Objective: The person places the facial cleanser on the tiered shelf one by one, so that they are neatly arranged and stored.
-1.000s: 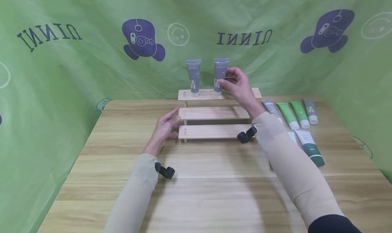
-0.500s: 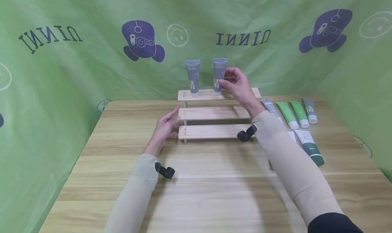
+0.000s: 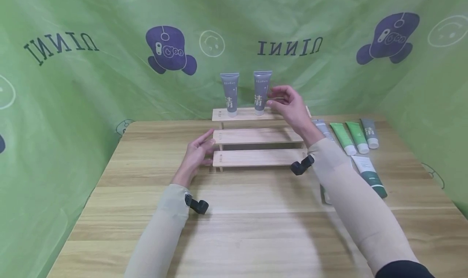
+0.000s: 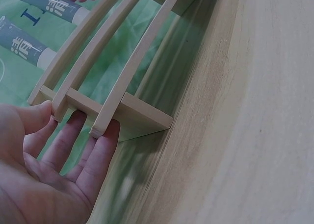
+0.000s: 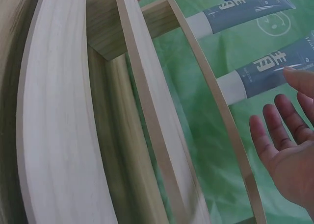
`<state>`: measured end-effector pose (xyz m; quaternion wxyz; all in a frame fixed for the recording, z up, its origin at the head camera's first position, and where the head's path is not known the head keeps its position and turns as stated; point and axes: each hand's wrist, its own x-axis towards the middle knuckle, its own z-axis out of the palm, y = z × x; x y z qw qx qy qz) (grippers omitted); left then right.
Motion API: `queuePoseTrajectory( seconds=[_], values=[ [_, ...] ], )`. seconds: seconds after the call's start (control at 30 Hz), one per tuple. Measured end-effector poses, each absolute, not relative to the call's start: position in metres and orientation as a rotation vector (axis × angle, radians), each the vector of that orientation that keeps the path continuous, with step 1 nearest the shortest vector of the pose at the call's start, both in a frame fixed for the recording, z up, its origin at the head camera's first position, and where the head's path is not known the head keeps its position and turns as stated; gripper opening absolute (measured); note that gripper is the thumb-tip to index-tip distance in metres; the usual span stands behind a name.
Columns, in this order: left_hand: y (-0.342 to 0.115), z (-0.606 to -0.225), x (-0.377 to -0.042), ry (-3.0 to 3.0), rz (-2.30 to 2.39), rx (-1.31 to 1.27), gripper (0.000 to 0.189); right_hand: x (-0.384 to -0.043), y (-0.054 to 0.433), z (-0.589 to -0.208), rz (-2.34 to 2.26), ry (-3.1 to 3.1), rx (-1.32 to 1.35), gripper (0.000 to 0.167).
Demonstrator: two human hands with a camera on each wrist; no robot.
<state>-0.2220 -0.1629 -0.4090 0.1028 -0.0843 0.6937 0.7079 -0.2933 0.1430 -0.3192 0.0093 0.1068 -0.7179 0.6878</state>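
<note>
A three-step wooden display rack (image 3: pixel 256 136) stands at the back of the table. Two grey-blue squeeze tubes stand upright on their white caps on its top step, the left tube (image 3: pixel 229 93) and the right tube (image 3: pixel 261 92) set apart. My left hand (image 3: pixel 194 155) holds the rack's left end; in the left wrist view, its thumb lies on the middle step's end with fingers beneath. My right hand (image 3: pixel 293 110) is just right of the right tube, fingers parted and nothing held. In the right wrist view, the thumb (image 5: pixel 300 81) overlaps that tube.
On the right lie two green tubes (image 3: pixel 343 138), a grey-blue tube (image 3: pixel 370 133), a pale blue tube (image 3: pixel 323 128) and a white-and-green tube (image 3: pixel 370 176). My right sleeve partly covers more items there. A green printed curtain (image 3: pixel 109 79) rises behind the table.
My right hand has let go of the right tube and drawn back slightly to the right. That tube stays upright on the top step. The left hand keeps its place.
</note>
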Motion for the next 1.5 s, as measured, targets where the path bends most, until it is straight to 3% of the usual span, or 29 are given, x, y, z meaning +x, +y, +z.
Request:
queuePoseTrajectory(
  seconds=[0.5,0.83,1.1,1.5],
  values=[
    [-0.162,-0.407,-0.222,2.047,2.063,-0.267,0.05,-0.246,0.186,-0.328,2.224,-2.098,0.277,0.03],
    [-0.162,-0.407,-0.223,2.052,2.07,-0.257,0.05,-0.19,0.23,-0.333,2.177,-2.204,0.242,0.035],
    [-0.165,-0.405,-0.223,2.062,2.057,-0.258,0.05,-0.149,0.272,-0.355,2.125,-2.247,0.208,0.023],
    [-0.164,-0.409,-0.225,2.033,2.073,-0.254,0.049,-0.099,0.332,-0.379,1.983,-2.486,0.069,0.023]
  ],
)
